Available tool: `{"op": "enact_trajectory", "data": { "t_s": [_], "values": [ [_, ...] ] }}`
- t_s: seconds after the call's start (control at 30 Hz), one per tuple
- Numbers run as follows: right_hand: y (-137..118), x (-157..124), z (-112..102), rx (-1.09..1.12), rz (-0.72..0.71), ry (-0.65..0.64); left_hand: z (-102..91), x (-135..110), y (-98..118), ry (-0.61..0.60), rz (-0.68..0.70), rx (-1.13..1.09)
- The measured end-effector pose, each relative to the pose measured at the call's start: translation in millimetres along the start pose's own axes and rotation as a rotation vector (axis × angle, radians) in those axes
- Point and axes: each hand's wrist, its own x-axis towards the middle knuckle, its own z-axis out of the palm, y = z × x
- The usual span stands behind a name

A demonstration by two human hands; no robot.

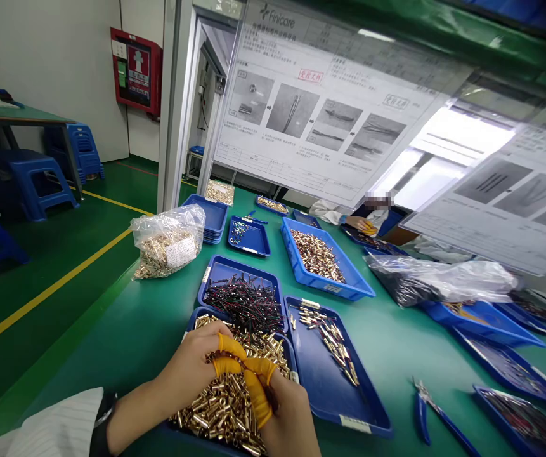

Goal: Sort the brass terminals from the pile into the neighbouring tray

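Note:
Both my hands wear orange finger cots and meet over a blue tray (pixel 191 322) heaped with small brass sleeves (pixel 225 406). My left hand (pixel 191 368) pinches thumb and forefinger together at the pile's top. My right hand (pixel 282 412) pinches toward it, fingertips touching the left ones. What sits between the fingertips is too small to make out. Just behind lies a blue tray of thin dark wires (pixel 244 301). To the right is a tray (pixel 330 393) with several finished wire-and-sleeve pieces (pixel 332 339).
A clear bag of brass parts (pixel 168 244) stands at the left edge of the green table (pixel 149 330). A deeper blue bin of brass parts (pixel 318 257) and more trays lie beyond. Blue-handled pliers (pixel 432 412) lie right. Another person's hands (pixel 361 223) work opposite, under hanging instruction sheets (pixel 320 108).

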Motion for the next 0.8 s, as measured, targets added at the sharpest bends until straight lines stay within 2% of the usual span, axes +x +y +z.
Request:
{"op": "enact_trajectory", "data": {
  "t_s": [0.2,0.4,0.47,0.6,0.73,0.8],
  "values": [
    [8,-1,4,0.024,0.075,-0.012,0.4,0,-2,-0.027,0.034,0.116],
    [11,1,9,-0.079,0.073,-0.015,4.6,-5,-8,-0.096,0.244,0.399],
    [10,1,9,-0.035,0.101,-0.039,5.1,-8,-8,-0.143,0.280,0.434],
    [7,2,4,0.165,0.138,-0.059,2.7,-13,-3,-0.220,0.263,0.370],
    [3,4,-6,0.245,0.079,-0.080,-1.0,-17,-2,-0.289,0.235,0.328],
    [1,5,-11,0.251,0.034,-0.080,-2.0,-17,-1,-0.281,0.195,0.305]
  ]
}}
